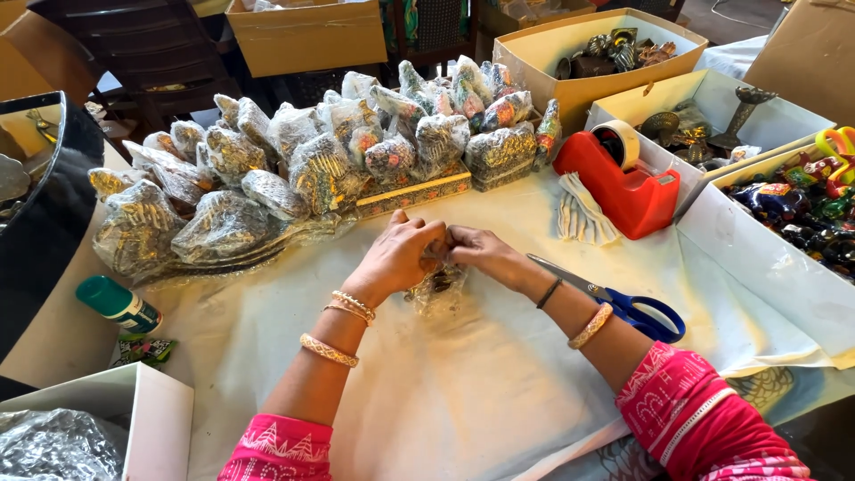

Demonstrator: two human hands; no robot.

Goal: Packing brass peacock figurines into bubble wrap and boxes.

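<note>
While fists meet, left hand (398, 254), right hand (481, 251), wrapped trinket (438, 287)

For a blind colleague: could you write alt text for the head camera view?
Left hand and right hand together pinch a small plastic-wrapped item over a white-covered table. Wrapped ornaments pile behind; blue-handled scissors lie right.

Both hands, left hand (398, 256) and right hand (485, 254), pinch a wrapped figurine (438, 287) (scissors (623, 303) nearby)
</note>
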